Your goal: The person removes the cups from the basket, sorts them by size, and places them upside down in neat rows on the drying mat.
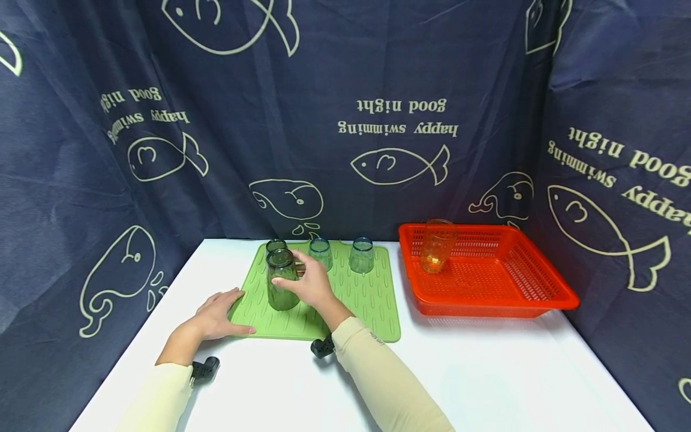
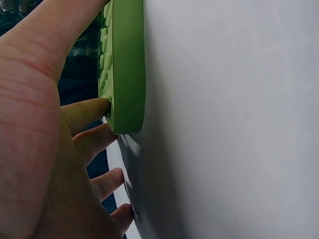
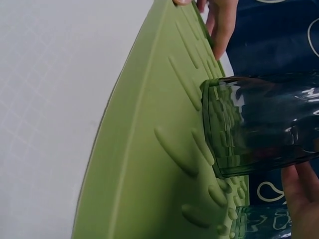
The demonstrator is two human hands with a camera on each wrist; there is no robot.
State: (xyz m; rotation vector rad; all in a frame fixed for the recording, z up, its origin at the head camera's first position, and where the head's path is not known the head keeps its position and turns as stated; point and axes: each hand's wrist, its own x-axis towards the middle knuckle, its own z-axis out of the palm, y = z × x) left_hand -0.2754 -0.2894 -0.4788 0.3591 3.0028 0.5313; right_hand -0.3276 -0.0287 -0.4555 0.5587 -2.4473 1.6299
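Note:
My right hand (image 1: 315, 285) holds a tall greenish drinking glass (image 1: 283, 291), thumb on its near side and fingers on the right. The glass stands vertically over the left part of a green ribbed mat (image 1: 351, 306). In the right wrist view the lower end of the glass (image 3: 269, 124) meets the mat's raised ribs. At the mat's left front corner, my left hand (image 1: 217, 315) rests with its fingers spread. Two blue-rimmed glasses, one in the middle (image 1: 321, 255) and one on the right (image 1: 361, 257), stand at the back. Another glass (image 1: 276, 245) is partly hidden behind the held one.
Right of the mat lies a red plastic basket (image 1: 486, 306) with perforated sides. A clear glass (image 1: 438, 246), tinted orange by the basket, stands in its left part. Dark blue cloth (image 1: 324, 120) with fish drawings hangs behind and beside the white table (image 1: 486, 372).

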